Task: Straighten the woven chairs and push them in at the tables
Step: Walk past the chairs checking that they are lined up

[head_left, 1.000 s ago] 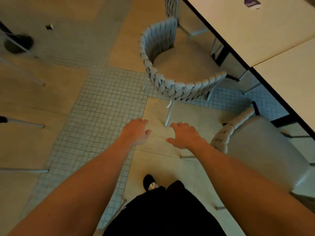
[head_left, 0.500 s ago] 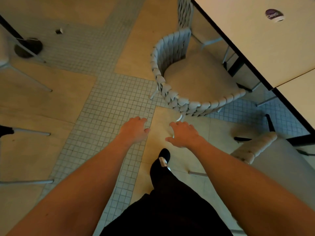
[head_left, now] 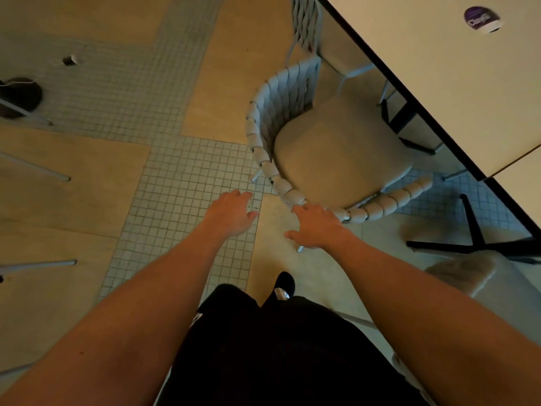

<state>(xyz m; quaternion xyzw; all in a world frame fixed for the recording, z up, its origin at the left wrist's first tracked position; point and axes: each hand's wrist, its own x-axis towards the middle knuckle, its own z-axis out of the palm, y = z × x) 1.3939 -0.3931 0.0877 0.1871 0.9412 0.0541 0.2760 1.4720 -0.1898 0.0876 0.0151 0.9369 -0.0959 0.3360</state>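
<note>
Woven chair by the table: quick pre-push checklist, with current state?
1. Left hand free: ok, open, holding nothing, over the floor.
2. Right hand free: ok, open, at the rim of the woven chair; contact cannot tell.
3. Grip on chair back: not ok, neither hand holds it.
4. Chair squared to table: not ok, it sits angled, seat mostly outside the table edge.
5. Path under the table: cannot tell, dark table legs stand close to the seat.
6. Neighbouring chair clearance: cannot tell.
</note>
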